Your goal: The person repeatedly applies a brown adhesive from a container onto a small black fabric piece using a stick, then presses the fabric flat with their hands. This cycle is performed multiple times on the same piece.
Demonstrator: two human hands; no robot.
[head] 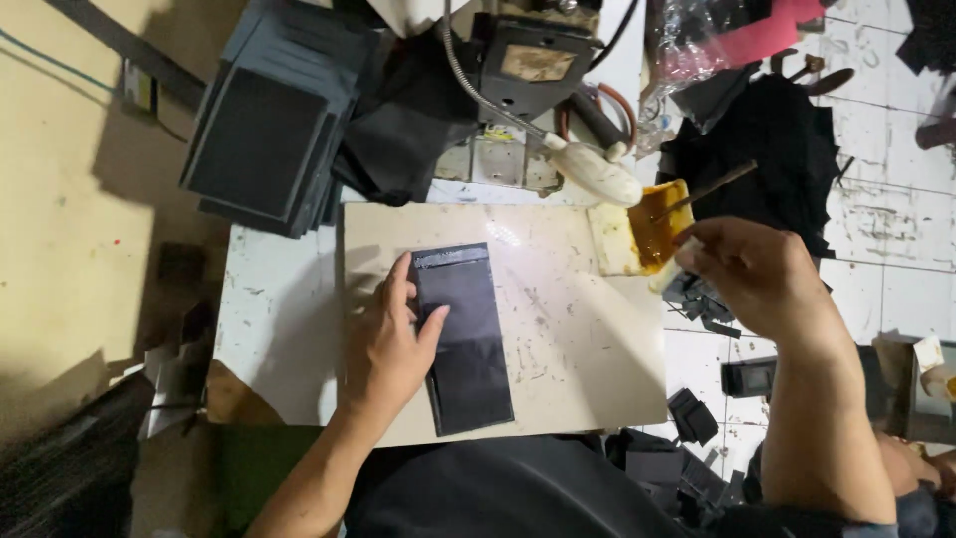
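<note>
A black rectangular sheet piece [466, 344] lies lengthwise on a cream work board [568, 339]. My left hand [390, 344] rests flat on its left edge, thumb on the black surface, pinning it down. My right hand [762, 274] is at the board's right side, closed around a thin brush [712, 187] whose tip dips into a container of amber glue [652, 224]. A shiny strip shows along the top end of the black piece.
A stack of dark grey cut pieces [274, 130] sits at the upper left. A machine with a flexible lamp [588, 164] stands behind the board. Black scraps [697, 413] litter the tiled floor on the right, with dark fabric [767, 139] piled there too.
</note>
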